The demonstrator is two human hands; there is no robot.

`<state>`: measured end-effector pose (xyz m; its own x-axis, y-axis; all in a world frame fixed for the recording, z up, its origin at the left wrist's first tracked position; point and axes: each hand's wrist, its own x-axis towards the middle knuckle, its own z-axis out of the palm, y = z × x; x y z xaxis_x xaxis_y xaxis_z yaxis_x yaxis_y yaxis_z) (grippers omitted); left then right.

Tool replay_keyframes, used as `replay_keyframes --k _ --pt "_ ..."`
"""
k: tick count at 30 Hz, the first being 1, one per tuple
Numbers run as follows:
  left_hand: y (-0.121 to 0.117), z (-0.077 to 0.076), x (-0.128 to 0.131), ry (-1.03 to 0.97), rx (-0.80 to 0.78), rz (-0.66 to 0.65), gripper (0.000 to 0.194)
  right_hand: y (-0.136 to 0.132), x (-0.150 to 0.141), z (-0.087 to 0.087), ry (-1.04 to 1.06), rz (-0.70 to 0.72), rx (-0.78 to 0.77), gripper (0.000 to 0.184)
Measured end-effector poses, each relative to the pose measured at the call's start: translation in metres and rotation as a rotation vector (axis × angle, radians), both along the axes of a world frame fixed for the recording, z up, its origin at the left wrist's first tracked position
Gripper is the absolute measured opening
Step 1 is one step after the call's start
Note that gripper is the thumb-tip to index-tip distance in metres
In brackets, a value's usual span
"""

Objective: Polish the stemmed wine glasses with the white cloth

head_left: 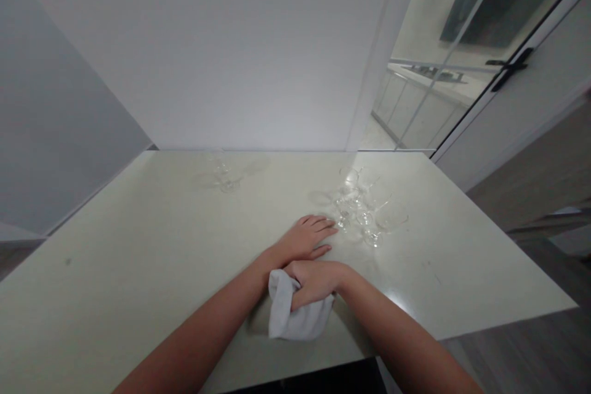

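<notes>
My left hand lies palm down on the pale tabletop with its fingers stretched out to the right. Its fingertips are close to a group of clear stemmed glasses; whether they touch one I cannot tell. Just below it, my right hand grips a folded white cloth, with most of its fingers tucked into the fabric. The cloth is near my left wrist. Apart from the group, a single clear glass stands towards the back left of the table.
The pale table backs onto a white wall. A dark flat object sits at the near edge. On the right are a glass-paned partition and a door with a black handle.
</notes>
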<state>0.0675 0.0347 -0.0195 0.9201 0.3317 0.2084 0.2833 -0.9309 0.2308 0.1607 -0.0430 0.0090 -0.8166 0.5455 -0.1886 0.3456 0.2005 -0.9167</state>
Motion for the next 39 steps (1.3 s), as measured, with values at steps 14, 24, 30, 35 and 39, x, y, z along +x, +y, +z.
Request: replay_keyframes --k 14,24,30,35,39 --pt "0.0025 -0.0031 0.0074 0.054 0.040 -0.004 0.066 -0.0005 -0.0005 -0.0022 -0.021 -0.036 0.026 0.026" --pt "0.0009 -0.0010 0.0072 0.050 0.039 -0.001 0.067 -0.0007 0.0003 0.0004 -0.054 -0.043 0.038 0.030" --pt "0.0018 -0.0032 0.0073 0.050 0.031 0.005 0.067 -0.0005 -0.0001 -0.0014 -0.070 -0.043 0.027 0.031" --pt "0.0008 -0.0012 0.0069 0.043 0.030 0.018 0.069 -0.0007 -0.0004 0.0011 -0.058 -0.050 0.011 0.031" --pt "0.0004 0.0002 0.0071 0.041 0.035 0.023 0.071 -0.0005 -0.0001 0.0007 -0.055 -0.053 0.002 0.031"
